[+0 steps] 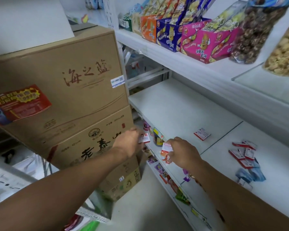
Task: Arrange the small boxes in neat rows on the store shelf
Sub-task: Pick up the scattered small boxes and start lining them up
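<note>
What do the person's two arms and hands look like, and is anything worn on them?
Both forearms are bare up to the edge of the picture; no sleeve shows on either. The left hand and the right hand wear no gloves. No watch, bracelet or ring can be seen on the wrists or on the fingers that show. No marks stand out, though the picture is a little blurred.

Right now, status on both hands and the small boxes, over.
Left hand and right hand each grip one small red-and-white box. Single box mid-shelf; loose pile to the right, unsorted. White shelf otherwise open, nothing blocking.
</note>
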### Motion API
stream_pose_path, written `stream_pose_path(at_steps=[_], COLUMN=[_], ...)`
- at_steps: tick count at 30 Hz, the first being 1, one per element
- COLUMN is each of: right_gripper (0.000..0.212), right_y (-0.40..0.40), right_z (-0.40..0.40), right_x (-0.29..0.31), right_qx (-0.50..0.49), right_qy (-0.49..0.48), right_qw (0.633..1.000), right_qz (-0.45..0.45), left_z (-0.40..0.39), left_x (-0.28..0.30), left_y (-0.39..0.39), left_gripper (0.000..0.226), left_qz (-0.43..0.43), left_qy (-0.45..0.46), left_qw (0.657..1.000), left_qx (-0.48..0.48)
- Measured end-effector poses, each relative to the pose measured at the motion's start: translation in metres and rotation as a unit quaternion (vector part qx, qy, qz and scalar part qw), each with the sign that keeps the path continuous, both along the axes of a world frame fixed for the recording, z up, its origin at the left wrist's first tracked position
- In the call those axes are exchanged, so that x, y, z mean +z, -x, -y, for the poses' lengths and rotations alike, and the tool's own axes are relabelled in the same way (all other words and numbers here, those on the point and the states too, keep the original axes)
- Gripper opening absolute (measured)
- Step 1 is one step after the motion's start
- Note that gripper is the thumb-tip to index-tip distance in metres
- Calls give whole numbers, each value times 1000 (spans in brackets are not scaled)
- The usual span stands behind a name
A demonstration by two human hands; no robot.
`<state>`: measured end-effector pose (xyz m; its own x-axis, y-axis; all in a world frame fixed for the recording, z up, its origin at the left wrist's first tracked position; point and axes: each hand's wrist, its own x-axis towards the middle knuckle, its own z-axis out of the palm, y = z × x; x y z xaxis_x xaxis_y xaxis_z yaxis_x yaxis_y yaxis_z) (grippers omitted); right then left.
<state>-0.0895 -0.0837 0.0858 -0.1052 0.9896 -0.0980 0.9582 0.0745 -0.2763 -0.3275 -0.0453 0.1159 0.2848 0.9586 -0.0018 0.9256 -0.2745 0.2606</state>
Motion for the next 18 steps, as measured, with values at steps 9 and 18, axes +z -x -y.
stream_pose_path(at_steps=[9,18], right_gripper=[33,28], right_y=[-2,0], right_z=[-7,4], right_x=[0,-8], right_qx=[-95,-183], right_qy=[21,40], right_qw=[995,982], right_qz=[-15,-2], left_z=[-55,-78], left_x=[-17,-58], left_y=[-10,-30], left_gripper=[42,32], left_qz=[31,69], left_qy=[25,62], left_qw=[996,978], left_qx=[-84,-186])
